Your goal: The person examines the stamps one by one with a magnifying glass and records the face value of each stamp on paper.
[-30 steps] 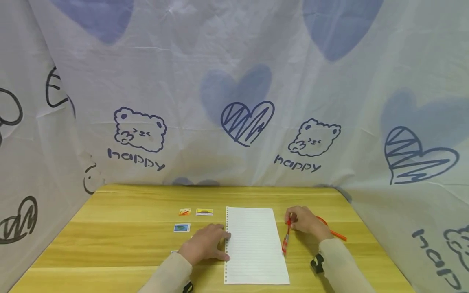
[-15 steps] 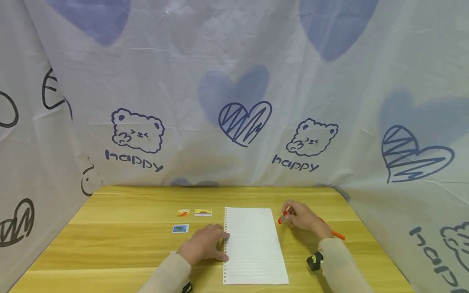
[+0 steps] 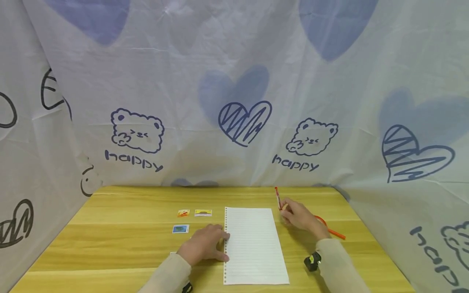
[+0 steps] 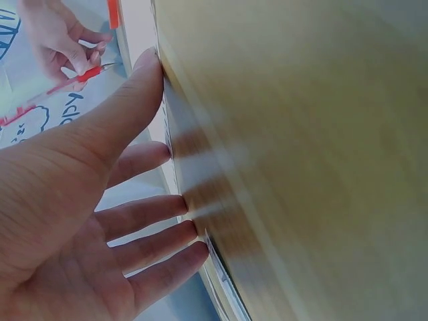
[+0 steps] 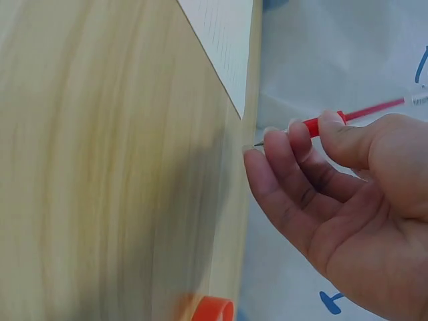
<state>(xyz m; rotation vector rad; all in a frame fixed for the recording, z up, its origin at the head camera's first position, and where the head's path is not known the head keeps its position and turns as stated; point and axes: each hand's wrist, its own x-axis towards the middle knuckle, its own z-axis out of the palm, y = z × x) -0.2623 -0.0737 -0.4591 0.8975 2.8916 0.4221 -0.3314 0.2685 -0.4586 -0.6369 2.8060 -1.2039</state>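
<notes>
My right hand [image 3: 298, 215] pinches a red pen [image 3: 278, 198] between thumb and fingers above the table, right of the paper. Its clear barrel with a red refill points up and away. In the right wrist view the thumb presses the pen's red grip [image 5: 326, 124], and the bare metal tip shows beyond the fingertips. A sheet of white lined loose-leaf paper [image 3: 253, 246] lies flat, punched holes along its left edge. My left hand [image 3: 205, 244] rests with fingers spread at that edge, thumb and index tip on the paper.
Small picture stamps [image 3: 181, 228] lie left of the paper, one partly hidden behind the left hand. Beside my right forearm lies an orange-red object [image 3: 336, 233] with a curved part and a straight part. A patterned white cloth [image 3: 190, 122] hangs behind the wooden table [image 3: 110, 244].
The pen, first pointing toward me and hanging beside the paper, has been swung round in my right hand and now points up and away. My left hand stays on the paper's edge.
</notes>
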